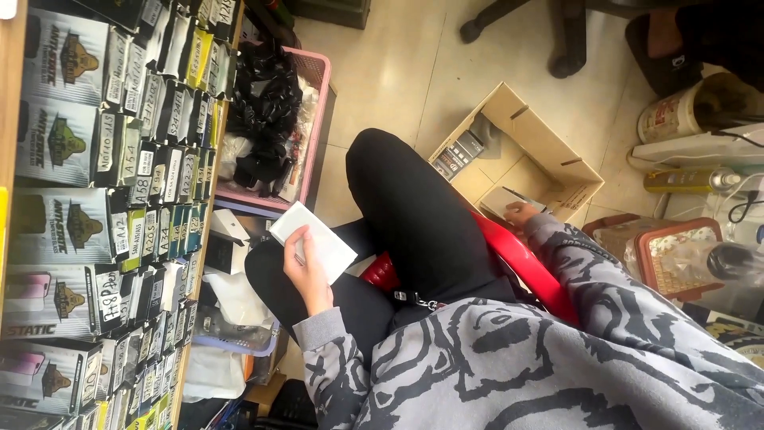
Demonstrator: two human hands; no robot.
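Head view: left hand (306,267) grips white box (313,241); right hand (521,213) inside cardboard box (549,147).

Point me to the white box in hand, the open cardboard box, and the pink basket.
white box (314,239), head view, middle of its top face.
cardboard box (549,147), head view, inner side wall.
pink basket (318,95), head view, right rim.

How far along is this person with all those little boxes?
The shelf already stands packed with rows of small labelled boxes. In hand: the left hand holds a flat white box, while the right hand reaches into the open cardboard carton on the floor. Left over: a few packs lie in that carton.
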